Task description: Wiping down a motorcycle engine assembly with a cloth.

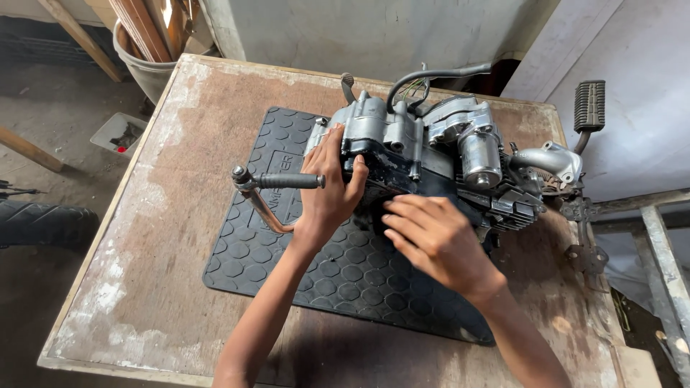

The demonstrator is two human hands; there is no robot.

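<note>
Looking down from the head cam: a small engine point(431, 154) is seen lying on a black mat point(287, 266), long side going left-right. L hand point(332, 188) is clamped on its left end, just by the kick lever point(277, 183). R hand point(431, 241) is laid open & flat on the near side, both touching.

There is one view only, from the camera on my head. It looks steeply down and forward over the near edge of the table point(180, 144), close enough that my forearms enter from the bottom of the frame. My left hand point(332, 190) and right hand point(435, 237) sit near the middle, on the engine point(431, 151) and mat point(287, 244). All four table edges show, the near-right corner cut off. Beyond the far edge it catches a wall point(374, 29); left, the floor point(43, 100).
</note>
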